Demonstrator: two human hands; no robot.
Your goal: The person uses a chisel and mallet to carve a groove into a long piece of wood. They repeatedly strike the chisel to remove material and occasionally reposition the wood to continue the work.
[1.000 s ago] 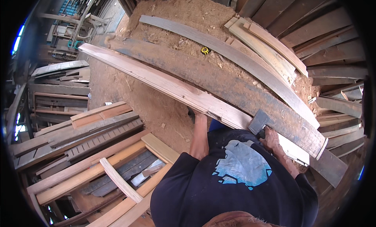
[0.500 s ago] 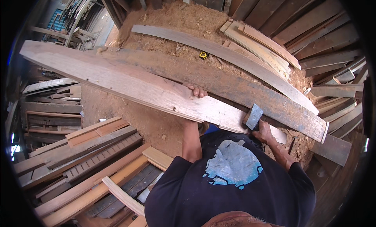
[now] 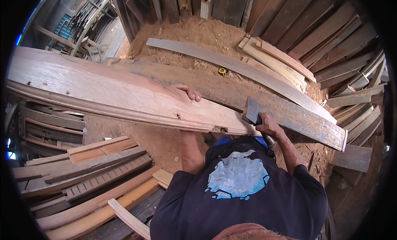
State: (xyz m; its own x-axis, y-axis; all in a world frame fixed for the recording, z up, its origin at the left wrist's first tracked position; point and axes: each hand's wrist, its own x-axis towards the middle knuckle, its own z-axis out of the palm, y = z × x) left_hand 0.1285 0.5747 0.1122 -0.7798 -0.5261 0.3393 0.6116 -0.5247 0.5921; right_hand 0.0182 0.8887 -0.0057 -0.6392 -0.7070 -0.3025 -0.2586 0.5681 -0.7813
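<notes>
A long, wide plank (image 3: 103,95) of pale, rough-sawn wood fills the middle of the view, its broad face weathered to a pinkish tan with a few dark knots and small holes, and a darker, grooved edge along its lower side. Its long axis runs from the upper left, where the far end swells large near the lens, down toward the lower right, where the near end stops in front of the person's chest. It is held up off the ground, above the sawdust floor (image 3: 136,136) and the stack of boards (image 3: 82,178) at lower left. The left hand (image 3: 189,93) has its grip curled over the plank's upper edge, fingers showing on the top face, the forearm passing beneath the board. The right hand (image 3: 266,125) has its grip closed on the plank's near end, just beside a short grey block-like end piece (image 3: 251,110). Behind the plank lies a darker, grey beam (image 3: 289,111) roughly parallel to it, and a small yellow tape measure (image 3: 222,70) rests on the sawdust heap beyond.
</notes>
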